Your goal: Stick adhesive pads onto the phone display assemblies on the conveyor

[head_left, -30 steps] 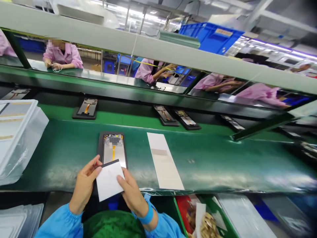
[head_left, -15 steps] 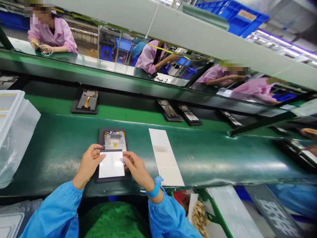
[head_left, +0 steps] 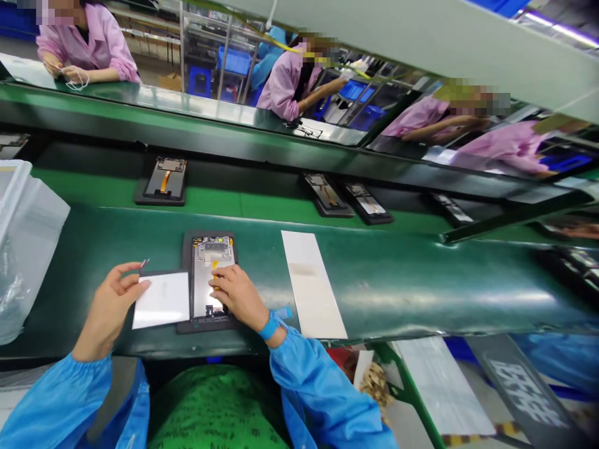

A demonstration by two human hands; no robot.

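A white rectangular battery [head_left: 162, 300] with a dark top strip and short wires is pinched at its upper left corner by my left hand [head_left: 112, 296]. It is held just left of an opened tablet [head_left: 202, 280], overlapping the edge of the dark tray [head_left: 186, 326] under that tablet. The tablet shows a circuit board at its top and an orange ribbon cable. My right hand [head_left: 238, 293] rests over the tablet's middle, fingers apart near the ribbon, holding nothing visible. Right of it, a white strip sheet [head_left: 314, 290] lies on the green bench.
Several opened tablets, one of them at the left [head_left: 165, 181], lie on the green conveyor [head_left: 253, 209] behind the bench. A translucent bin [head_left: 35, 243] stands at the left edge. A slanted dark bar [head_left: 515, 218] crosses at right. People in pink sit beyond the line.
My left hand has carried the battery left, off the tablet, uncovering its lower half. My right hand has let go of the battery and moved over the tablet. The camera view has shifted slightly.
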